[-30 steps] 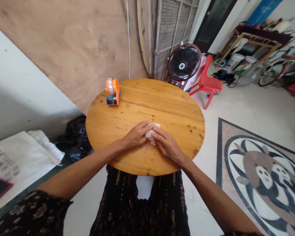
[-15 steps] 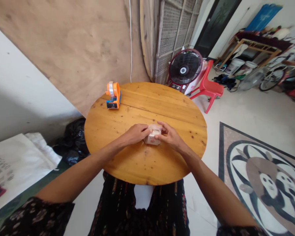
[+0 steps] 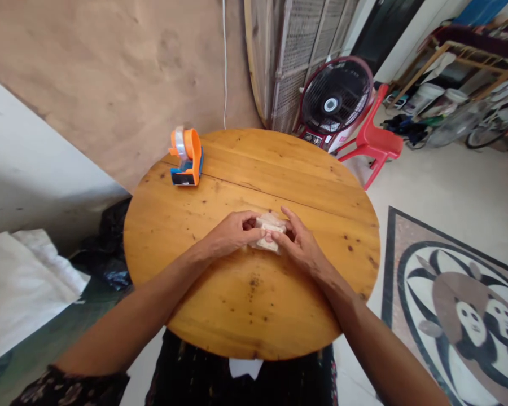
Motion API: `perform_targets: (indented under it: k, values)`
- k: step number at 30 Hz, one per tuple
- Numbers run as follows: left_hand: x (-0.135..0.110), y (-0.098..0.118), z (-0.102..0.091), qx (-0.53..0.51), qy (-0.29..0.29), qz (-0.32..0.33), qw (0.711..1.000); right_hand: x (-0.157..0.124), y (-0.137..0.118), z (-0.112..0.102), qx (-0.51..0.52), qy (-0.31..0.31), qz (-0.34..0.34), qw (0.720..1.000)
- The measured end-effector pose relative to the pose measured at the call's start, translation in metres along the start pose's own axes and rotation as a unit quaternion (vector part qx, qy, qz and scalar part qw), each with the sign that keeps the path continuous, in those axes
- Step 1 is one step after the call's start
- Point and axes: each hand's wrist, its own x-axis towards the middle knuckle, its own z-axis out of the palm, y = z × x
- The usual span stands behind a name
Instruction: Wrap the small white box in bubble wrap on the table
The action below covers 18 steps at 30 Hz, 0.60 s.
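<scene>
Between my two hands, over the middle of the round wooden table (image 3: 254, 316), is a small whitish box (image 3: 267, 243) with a reddish mark and what looks like clear wrapping on it. My left hand (image 3: 233, 232) is closed on its left side, the thumb lying on the box. From the right, my right hand (image 3: 302, 243) grips it with the thumb on top and the index finger lifted away. Fingers hide the box's sides. An orange and blue tape dispenser (image 3: 188, 158) with a roll of clear tape stands at the table's far left.
Behind the table on the right stand a dark red fan (image 3: 337, 98) and a red plastic chair (image 3: 376, 141). A plywood board (image 3: 110, 73) leans at the back. Left of the table are a black plastic bag (image 3: 105, 242) and a white sack (image 3: 17, 293).
My view has moved closer to the table. The box has tilted so more of its marked face shows, and both hands have shifted slightly around it while keeping hold.
</scene>
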Motion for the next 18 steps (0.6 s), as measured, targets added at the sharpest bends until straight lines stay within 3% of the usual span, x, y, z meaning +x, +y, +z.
perform_targets:
  k: [7, 11, 14, 18]
  values:
    - [-0.003, -0.012, 0.004, 0.109, 0.082, 0.015, 0.990, 0.001, 0.000, 0.004, 0.002, 0.010, 0.011, 1.000]
    - [-0.002, -0.017, 0.008, 0.079, 0.095, 0.030, 0.992, -0.001, 0.000, 0.006, -0.006, 0.022, 0.012, 1.000]
    - [-0.001, -0.018, 0.009, 0.037, 0.141, 0.037, 0.989, -0.001, -0.001, 0.007, -0.011, 0.030, 0.015, 0.999]
    - [-0.003, -0.009, 0.008, 0.084, 0.142, 0.037, 0.986, 0.000, -0.002, 0.007, -0.012, 0.038, 0.014, 0.999]
